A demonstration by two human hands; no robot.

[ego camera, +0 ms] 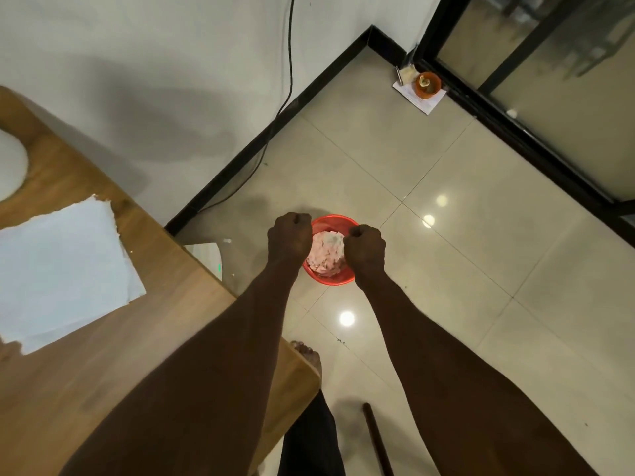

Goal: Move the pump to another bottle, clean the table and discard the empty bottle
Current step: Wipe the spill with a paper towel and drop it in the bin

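Both arms reach forward at centre frame over a round red plastic bin (343, 277) on the tiled floor, filled with crumpled pale pink-white paper (326, 253). The left hand (289, 236) and right hand (365, 247) are curled into fists; whether they grip anything cannot be told. At left, white paper sheets (65, 266) lie on the wooden table (103, 379). No bottle or pump shows.

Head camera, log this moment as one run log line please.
left hand: fisted over red bin | right hand: fisted over bin | bin: crumpled paper inside | table: white sheets on it | bottle: not seen
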